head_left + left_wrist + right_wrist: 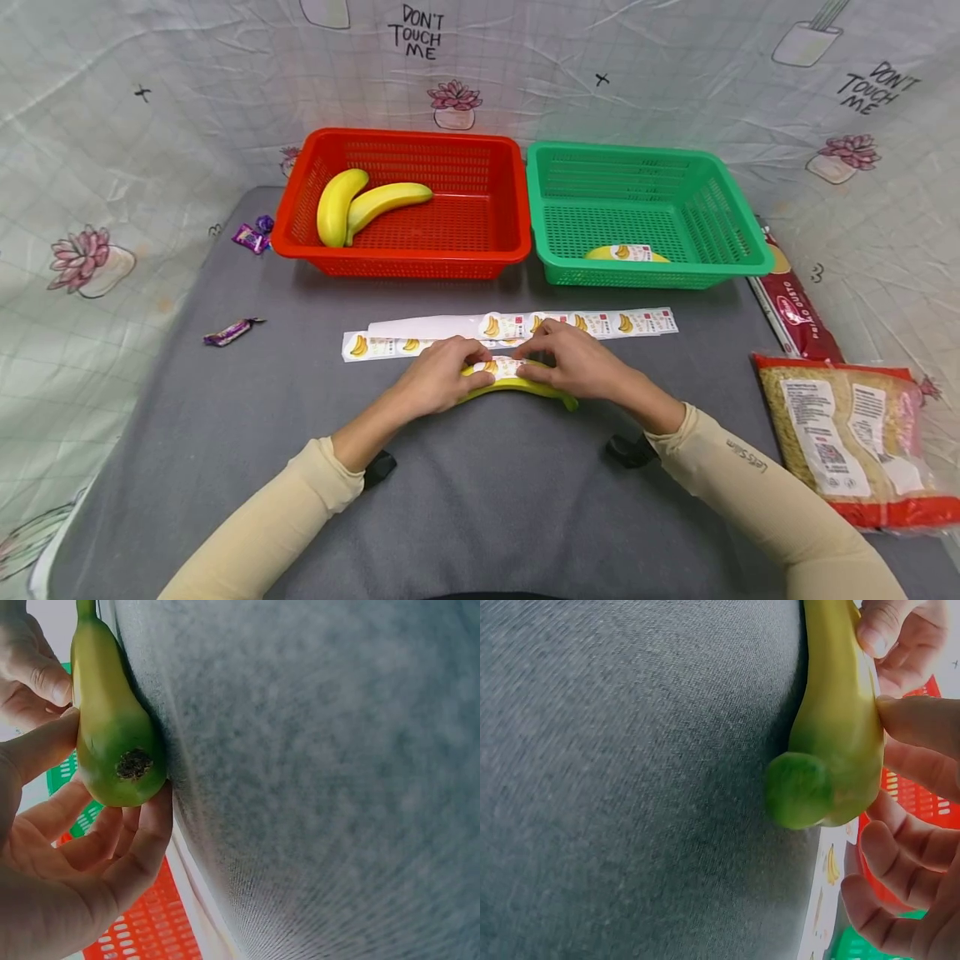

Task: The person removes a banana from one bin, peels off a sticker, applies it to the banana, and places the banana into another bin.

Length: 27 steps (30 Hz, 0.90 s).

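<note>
Head camera overhead facing forward-down, wrist cameras close, opposite ends of banana (pixel 517 385)

Left sleeve (pixel 277 517): long, close-fitting, pale cream-beige knit; ended at the wrist in a plain cuff; light creasing along the forearm; no marking seen.

Right sleeve (pixel 757 492): same cream-beige fabric and cut; carried small dark lettering printed along the forearm, too small to read with certainty; cuff plain.

Left hand (pixel 438 385): bare; no ring, no glove; nails short and unpainted in the wrist view.

Right hand (pixel 577 362): bare; no jewellery; nails short and plain.

Left strap mount (pixel 378 468): black, blocky piece under the wrist, partly hidden by the cuff.

Right strap mount (pixel 628 452): black, matching piece under the wrist.
</note>
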Tool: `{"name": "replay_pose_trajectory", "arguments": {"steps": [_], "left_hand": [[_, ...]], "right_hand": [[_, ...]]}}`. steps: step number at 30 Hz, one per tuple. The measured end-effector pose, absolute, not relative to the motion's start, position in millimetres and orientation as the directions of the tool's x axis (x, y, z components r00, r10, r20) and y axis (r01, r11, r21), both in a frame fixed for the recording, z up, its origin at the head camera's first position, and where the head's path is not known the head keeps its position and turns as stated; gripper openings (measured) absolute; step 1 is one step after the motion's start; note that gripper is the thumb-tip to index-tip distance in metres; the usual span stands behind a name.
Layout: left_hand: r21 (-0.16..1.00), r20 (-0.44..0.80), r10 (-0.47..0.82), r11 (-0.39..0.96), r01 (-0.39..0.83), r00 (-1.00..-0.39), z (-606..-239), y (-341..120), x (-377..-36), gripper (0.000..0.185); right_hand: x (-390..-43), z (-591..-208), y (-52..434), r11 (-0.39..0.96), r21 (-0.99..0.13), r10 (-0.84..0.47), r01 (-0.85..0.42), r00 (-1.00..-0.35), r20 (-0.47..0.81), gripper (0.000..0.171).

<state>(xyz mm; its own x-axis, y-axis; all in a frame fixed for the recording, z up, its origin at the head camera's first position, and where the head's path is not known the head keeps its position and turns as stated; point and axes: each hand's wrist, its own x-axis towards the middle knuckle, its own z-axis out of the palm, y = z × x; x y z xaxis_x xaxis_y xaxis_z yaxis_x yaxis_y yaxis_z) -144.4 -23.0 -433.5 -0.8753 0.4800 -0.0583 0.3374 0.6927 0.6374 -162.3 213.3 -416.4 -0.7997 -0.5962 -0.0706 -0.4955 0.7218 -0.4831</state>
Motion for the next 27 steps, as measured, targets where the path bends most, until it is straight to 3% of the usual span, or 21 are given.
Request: {"name": "replay_pose_trajectory", "arguments": {"steps": [13,18,22,25,27], "left_hand": [[0.659,-0.049,0.478,0.675,0.331,-0.877,-440,-26,-148,0.028],[0.662,-0.059,0.473,0.677,0.320,-0.879,-440,-28,-148,0.028],[0.669,-0.054,0.478,0.669,0.324,-0.877,-440,-27,-149,0.028],[0.673,-0.053,0.480,0.665,0.323,-0.876,-440,-26,-149,0.027],[0.675,-0.055,0.478,0.665,0.321,-0.877,-440,-26,-149,0.028]], "right_hand": [[-166,-420,217,0.699,-0.530,-0.607,-0.480,-0.791,-0.083,0.023],[-173,-416,228,0.649,-0.610,-0.587,-0.454,-0.809,-0.022,0.021],[-189,-390,263,0.631,-0.697,-0.419,-0.341,-0.906,0.064,0.025],[-208,-366,309,0.602,-0.768,-0.185,-0.219,-0.974,0.133,0.030],[-221,-353,343,0.581,-0.799,-0.024,-0.154,-0.985,0.173,0.035]]}}
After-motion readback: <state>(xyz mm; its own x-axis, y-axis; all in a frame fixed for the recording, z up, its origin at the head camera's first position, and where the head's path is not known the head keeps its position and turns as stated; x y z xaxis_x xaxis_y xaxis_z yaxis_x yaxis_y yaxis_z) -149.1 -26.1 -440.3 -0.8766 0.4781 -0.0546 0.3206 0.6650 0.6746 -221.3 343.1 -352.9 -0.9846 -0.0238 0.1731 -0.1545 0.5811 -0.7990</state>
